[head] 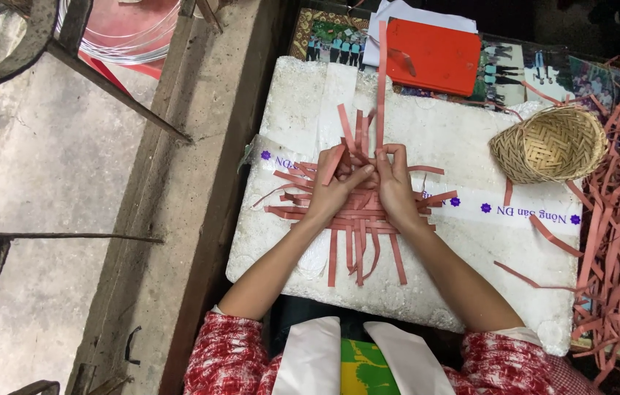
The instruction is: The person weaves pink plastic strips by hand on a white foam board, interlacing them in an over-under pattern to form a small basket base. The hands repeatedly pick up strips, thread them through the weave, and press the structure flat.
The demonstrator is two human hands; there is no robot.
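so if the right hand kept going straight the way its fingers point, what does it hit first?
The right hand points up the picture, away from the person. First in that line is the long red strip it pinches, standing up from the woven strips. Beyond that, probably the red folder, though depth is unclear.

A white tape label (504,208) with purple lettering and purple flower marks ran as a band across the white foam board (427,124), from its left edge to its right edge. No packages, signs or screens were visible.
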